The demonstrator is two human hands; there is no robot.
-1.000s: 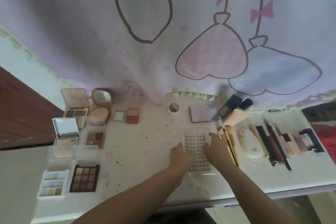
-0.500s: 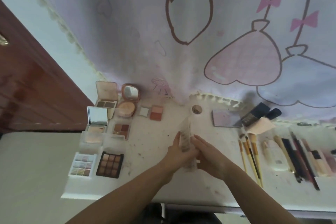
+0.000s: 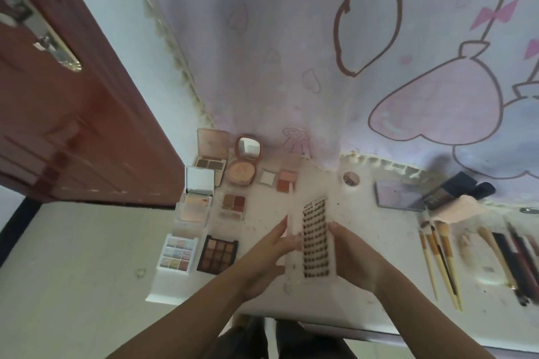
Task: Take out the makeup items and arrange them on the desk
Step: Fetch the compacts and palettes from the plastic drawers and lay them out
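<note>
Both hands hold a clear lash tray (image 3: 315, 237) above the middle of the white desk (image 3: 262, 221), its long axis running near to far.

The left hand (image 3: 269, 259) grips the tray's left edge with fingers extended along it; the right hand (image 3: 354, 258) wraps the right edge, thumb on top. Rows of dark lash clusters face up; small print at the far end is too blurred to read surely. Eyeshadow palettes (image 3: 217, 253) lie to the left, brushes (image 3: 440, 253) to the right, pencils cut off by the frame edge.
</note>
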